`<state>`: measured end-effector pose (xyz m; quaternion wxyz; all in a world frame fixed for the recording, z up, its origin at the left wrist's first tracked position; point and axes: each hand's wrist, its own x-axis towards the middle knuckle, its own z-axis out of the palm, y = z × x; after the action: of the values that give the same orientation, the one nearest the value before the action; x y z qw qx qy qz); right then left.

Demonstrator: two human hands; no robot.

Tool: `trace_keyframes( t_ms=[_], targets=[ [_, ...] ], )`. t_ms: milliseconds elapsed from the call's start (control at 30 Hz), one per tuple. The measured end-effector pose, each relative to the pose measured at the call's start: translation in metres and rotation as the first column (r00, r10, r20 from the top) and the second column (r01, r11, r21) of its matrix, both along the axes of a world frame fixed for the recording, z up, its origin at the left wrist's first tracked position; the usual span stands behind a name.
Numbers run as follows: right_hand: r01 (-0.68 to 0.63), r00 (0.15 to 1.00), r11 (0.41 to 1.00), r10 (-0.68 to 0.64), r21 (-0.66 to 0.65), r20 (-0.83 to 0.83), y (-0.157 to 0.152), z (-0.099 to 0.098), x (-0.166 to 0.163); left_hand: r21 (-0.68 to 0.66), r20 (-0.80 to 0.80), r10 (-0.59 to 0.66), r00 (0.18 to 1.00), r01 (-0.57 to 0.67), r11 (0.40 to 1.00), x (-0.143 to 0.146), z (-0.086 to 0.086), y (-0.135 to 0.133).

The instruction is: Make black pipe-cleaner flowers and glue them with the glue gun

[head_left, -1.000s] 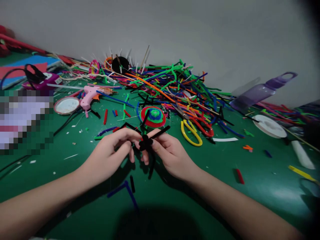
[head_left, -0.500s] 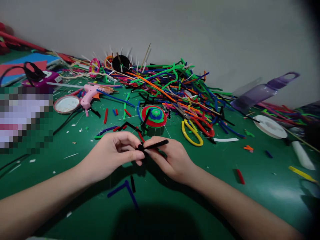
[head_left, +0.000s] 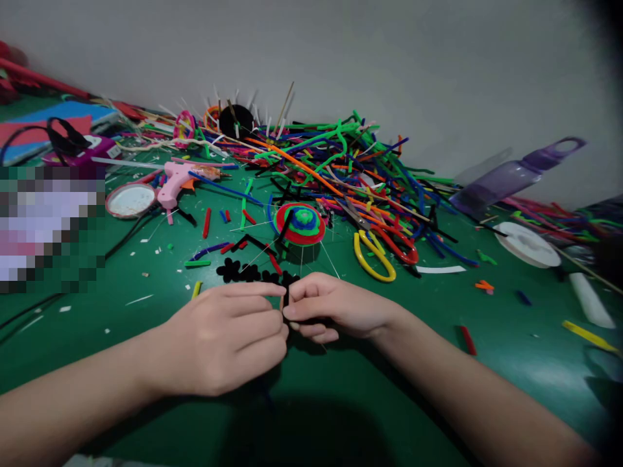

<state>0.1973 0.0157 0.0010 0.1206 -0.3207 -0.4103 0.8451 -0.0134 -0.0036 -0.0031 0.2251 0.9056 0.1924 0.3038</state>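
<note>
My left hand (head_left: 231, 340) and my right hand (head_left: 338, 305) meet low over the green table (head_left: 165, 428). Between their fingertips stands a short upright stretch of black pipe cleaner (head_left: 286, 298). The right thumb and fingers pinch it from the right. From the left, the curled fingers of my left hand close on it; the left thumb is hidden. Just beyond the fingers, black flower-shaped loops (head_left: 232, 270) run in a row along the table; whether they join the held piece I cannot tell. Behind them sits a red, green and blue coiled disc (head_left: 305, 227).
Scissors (head_left: 374, 256) with yellow and red handles lie beyond my right hand. A pink glue gun (head_left: 172, 181) rests at the left by a white lid (head_left: 130, 200). Piled pipe cleaners (head_left: 335, 155) line the wall. A purple bottle (head_left: 506, 181) and white spool (head_left: 528, 245) are at the right.
My left hand has turned back-up and come lower, uncovering the black flower loops and covering most of a bent blue pipe cleaner. The black piece between my fingers now points upward instead of rightward.
</note>
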Motion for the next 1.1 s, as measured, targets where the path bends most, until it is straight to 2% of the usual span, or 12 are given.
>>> trace_keyframes(
  t_ms=[133,167,233,267,333,433,467,533,667,900,1000,1100],
  targets=[
    [-0.050,0.999,0.991,0.051,0.122,-0.009,0.004,0.002,0.008,-0.264,0.134,0.098,0.986,-0.060,0.963,0.006,0.008,0.003],
    [-0.011,1.000,0.980,0.013,0.201,-0.007,0.005,0.003,0.009,-0.408,0.172,0.173,0.970,-0.090,0.909,0.008,0.011,0.005],
    [0.157,0.985,0.903,-0.173,0.399,0.004,0.005,0.003,0.009,-0.730,0.210,0.322,0.923,-0.071,0.679,0.010,0.015,0.010],
    [0.263,0.951,0.812,-0.308,0.521,0.000,0.005,0.002,0.009,-0.818,0.223,0.368,0.903,-0.032,0.574,0.010,0.016,0.013],
    [0.388,0.840,0.512,-0.538,0.767,-0.066,0.004,0.000,0.007,-0.901,0.263,0.433,0.862,0.059,0.430,0.010,0.015,0.016],
    [0.285,0.821,0.089,-0.537,0.954,-0.195,0.000,-0.001,0.004,-0.925,0.315,0.457,0.832,0.161,0.344,0.009,0.010,0.017],
    [0.244,0.850,0.013,-0.484,0.970,-0.207,-0.001,-0.001,0.004,-0.927,0.321,0.454,0.831,0.178,0.329,0.009,0.008,0.017],
    [0.214,0.892,-0.051,-0.397,0.975,-0.217,-0.003,-0.001,0.003,-0.931,0.319,0.439,0.840,0.191,0.311,0.009,0.005,0.017],
    [0.250,0.910,-0.010,-0.340,0.968,-0.238,-0.007,-0.001,0.000,-0.937,0.289,0.417,0.862,0.165,0.308,0.011,0.003,0.019],
    [0.164,0.894,0.093,-0.435,0.982,-0.108,-0.012,-0.002,-0.001,-0.915,0.193,0.419,0.887,0.009,0.402,0.012,0.008,0.018],
    [0.085,0.908,0.208,-0.419,0.975,0.011,-0.011,0.002,0.000,-0.873,0.121,0.394,0.911,-0.091,0.478,0.011,0.013,0.017],
    [0.040,0.939,0.420,-0.327,0.907,0.110,-0.009,0.007,0.001,-0.803,0.038,0.392,0.919,-0.206,0.560,0.011,0.014,0.017]
  ],
)
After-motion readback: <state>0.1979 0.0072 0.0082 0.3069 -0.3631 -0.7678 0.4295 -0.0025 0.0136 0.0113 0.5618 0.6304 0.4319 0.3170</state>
